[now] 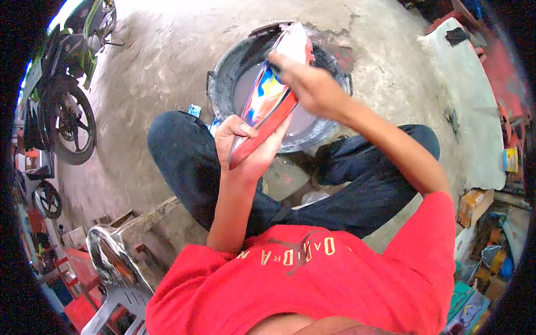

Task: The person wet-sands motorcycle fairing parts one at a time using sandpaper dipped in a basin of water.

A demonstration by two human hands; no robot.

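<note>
A long, tapered motorcycle body panel [267,92], red along its edge with white, blue and yellow graphics, is held tilted over a basin. My left hand [237,134] is closed around its lower end, with the thumb on the near face. My right hand [312,89] presses against the upper part of the panel, its fingers bent and slightly blurred. Something small and dark shows under those fingertips; I cannot make out what it is. Beneath the panel stands the dark round basin [222,75] with cloudy greyish liquid inside.
My bent knees [184,159] flank the basin on the concrete floor [162,61]. A motorcycle [70,117] stands at the left. Near my left side is a chair [114,285]. A pale slab [466,100] and a cardboard box [474,206] are at the right.
</note>
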